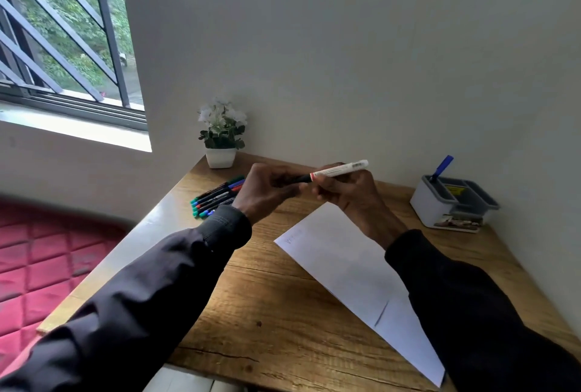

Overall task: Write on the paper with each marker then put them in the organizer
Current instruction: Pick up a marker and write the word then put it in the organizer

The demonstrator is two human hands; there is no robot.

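From the head camera, the task looks barely under way. One blue marker (441, 168) already stands in the back left compartment of the grey and white organizer (452, 212) at the far right of the wooden desk (283, 313), and the paper (349, 266) in the middle carries only a faint scribble near its far corner and a short stroke lower down. Both hands are raised above the desk around a white marker (338, 170): the right hand (349, 193) has its fingers wrapped round the white barrel, while the left hand (267, 187) pinches the dark cap end, so I judge the cap is being pulled off or pushed on; which one I cannot tell. A bunch of markers (217, 196) lies near the potted plant (221, 137), well apart from the organizer, so most of the writing and stowing seems left to do.
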